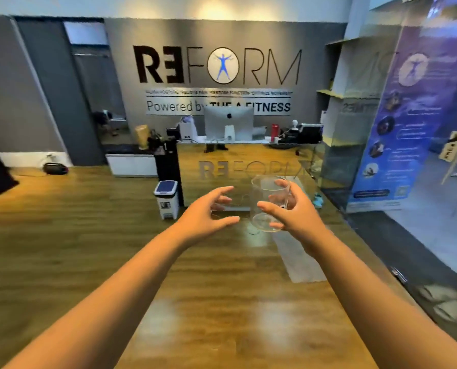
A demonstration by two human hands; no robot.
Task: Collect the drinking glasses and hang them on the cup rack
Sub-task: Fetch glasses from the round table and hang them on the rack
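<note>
While the right hand (292, 209) holds a drinking glass (268, 203), the open left hand (208, 211) reaches, collection under way; no cup rack is visible.

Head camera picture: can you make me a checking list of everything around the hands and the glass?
Surface: wooden floor, glossy, light glare near the bottom.
Job's things: one clear drinking glass, with a handle, held in the air; no cup rack seen.
Clutter: white pedal bin beside the wooden reception desk; computer monitor and red bottle behind it.
Grippers: right hand grips the glass; left hand open beside it, holding nothing.
Cables: nothing seen clearly.
Surroundings: grey wall sign, blue banner on the right.
</note>
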